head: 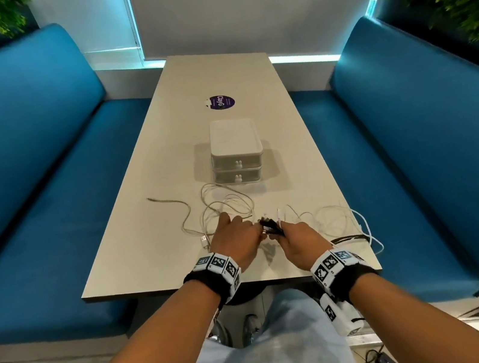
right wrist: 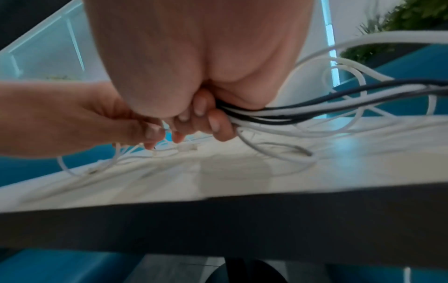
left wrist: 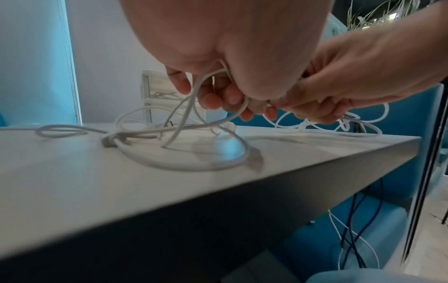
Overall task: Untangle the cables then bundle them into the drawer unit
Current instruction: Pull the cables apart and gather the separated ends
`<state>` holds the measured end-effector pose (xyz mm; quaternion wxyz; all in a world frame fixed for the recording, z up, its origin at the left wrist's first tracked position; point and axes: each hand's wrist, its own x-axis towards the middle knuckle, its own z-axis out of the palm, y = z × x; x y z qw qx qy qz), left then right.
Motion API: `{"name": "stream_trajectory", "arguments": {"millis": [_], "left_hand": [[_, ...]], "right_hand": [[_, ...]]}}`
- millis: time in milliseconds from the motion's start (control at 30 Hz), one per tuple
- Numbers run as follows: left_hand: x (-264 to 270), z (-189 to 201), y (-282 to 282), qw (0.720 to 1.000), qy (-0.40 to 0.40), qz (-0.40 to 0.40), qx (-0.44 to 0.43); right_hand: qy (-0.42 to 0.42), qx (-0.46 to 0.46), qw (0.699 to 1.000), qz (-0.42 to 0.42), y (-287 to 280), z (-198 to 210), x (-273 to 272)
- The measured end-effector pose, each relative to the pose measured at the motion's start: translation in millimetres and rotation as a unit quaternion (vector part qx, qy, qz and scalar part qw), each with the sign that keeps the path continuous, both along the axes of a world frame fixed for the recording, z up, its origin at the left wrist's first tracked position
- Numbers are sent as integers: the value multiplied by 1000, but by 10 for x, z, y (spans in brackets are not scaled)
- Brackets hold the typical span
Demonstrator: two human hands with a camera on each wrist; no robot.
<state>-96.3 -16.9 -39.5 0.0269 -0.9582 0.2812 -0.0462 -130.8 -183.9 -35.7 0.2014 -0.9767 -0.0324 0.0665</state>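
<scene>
Near the desk's (head: 156,258) front edge, loose white cables (head: 219,203) lie looped left of centre, one end trailing toward the left edge. The left hand (head: 235,239) has its fingers (left wrist: 213,99) curled round white cable strands. Just beside it, the right hand (head: 299,241) grasps a bunch of black and white cables (right wrist: 278,114) in curled fingers (right wrist: 218,124). More white cable runs to the front right corner. The drawer unit (head: 236,153), both drawers closed, stands mid-desk behind the cables.
</scene>
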Motion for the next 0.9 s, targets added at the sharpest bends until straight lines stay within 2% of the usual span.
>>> {"name": "stream_trajectory", "arguments": {"millis": [67, 233, 333, 433, 567, 667, 800, 900], "left_hand": [[22, 14, 46, 1000, -5, -4, -6], [111, -6, 254, 1000, -19, 1, -12], [89, 6, 180, 1000, -20, -4, -8], [46, 19, 79, 1000, -10, 10, 12], [16, 7, 44, 999, 6, 12, 32], [4, 15, 34, 1000, 5, 11, 10], [-22, 16, 2, 1000, -4, 5, -29], [-30, 6, 7, 999, 17, 7, -49]], "right_hand": [[9, -24, 1000, -17, -106, 13, 4], [9, -61, 988, -139, -575, 87, 28], [2, -50, 986, -157, -562, 95, 31], [-39, -34, 983, -175, -417, 123, 30], [-86, -2, 982, -170, -226, 183, 8], [-91, 50, 985, -134, -97, 158, 2], [-30, 68, 995, -59, 24, 59, -21], [8, 108, 993, -43, 37, 29, -30]]}}
